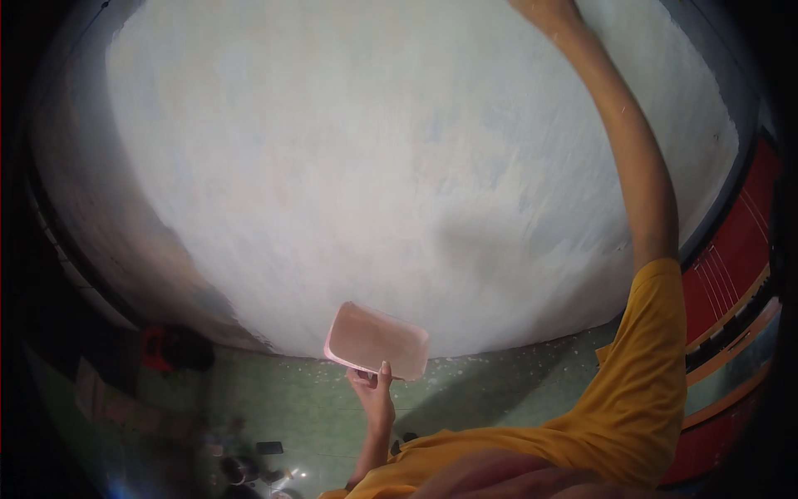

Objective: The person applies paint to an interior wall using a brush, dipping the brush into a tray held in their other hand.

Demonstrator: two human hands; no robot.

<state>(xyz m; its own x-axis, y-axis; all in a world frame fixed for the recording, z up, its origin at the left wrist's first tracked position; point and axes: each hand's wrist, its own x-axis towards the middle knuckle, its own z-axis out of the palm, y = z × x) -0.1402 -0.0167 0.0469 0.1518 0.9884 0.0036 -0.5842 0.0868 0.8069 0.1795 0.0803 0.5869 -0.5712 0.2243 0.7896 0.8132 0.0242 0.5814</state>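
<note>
Pinkish rectangular container (378, 339) low centre, in front of the wall (374, 183), near where it meets the green floor (307, 407) in view. Long axis runs left to right, dipping rightward; broad face turned up toward the camera. Left hand (374, 395) pinches its lower edge, thumb over the near side. Right hand (549, 10) raised high by the wall, cut by the upper frame; finger state cannot be told. Wide stretch of pale, patchy wall between the hands; white flecks along its foot.
</note>
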